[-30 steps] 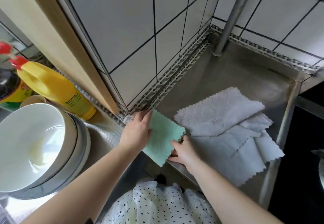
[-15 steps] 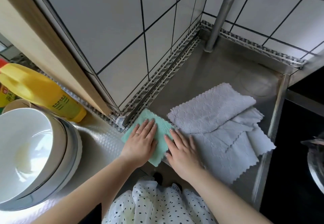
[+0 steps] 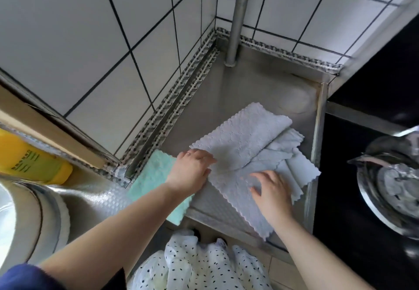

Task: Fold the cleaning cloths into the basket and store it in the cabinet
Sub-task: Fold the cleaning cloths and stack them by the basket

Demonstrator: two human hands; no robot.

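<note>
The green cloth [image 3: 156, 183] lay folded at about eight o'clock on the steel tabletop [image 3: 249, 90], a neat small oblong by the tiled wall, its near corner hanging over the front edge. Both hands were on the grey cloths [image 3: 244, 144] beside it, so the step in hand looked to be the start of the next fold.

The left hand [image 3: 191, 173] was over the near-left edge of the grey heap, fingers bent at the top cloth's corner; whether it pinched the hem or merely pressed it I could not tell. The right hand [image 3: 272, 187] lay flat at five o'clock, fingers spread and straight, holding the lower cloth down, clamped on nothing.

The grey cloths sat mid-tabletop in a loose overlapping heap, one lying slantwise over the rest, corners fanning out towards three o'clock. They were soft, nubbly, microfibre-like squares with scalloped, pinked edges, and they looked limp and apt to slide on the smooth steel.

My reading: the next move called for separating the top cloth, spreading it square, and matching its edges before creasing, with one hand anchoring so the layers beneath would not drag along.

No basket and no cabinet showed in view, so the storing was yet to come. At nine o'clock stood a yellow bottle [image 3: 34, 160], with stacked bowls [image 3: 29, 217] below it, and a shiny metal pot [image 3: 390, 185] on the dark hob at three o'clock.
</note>
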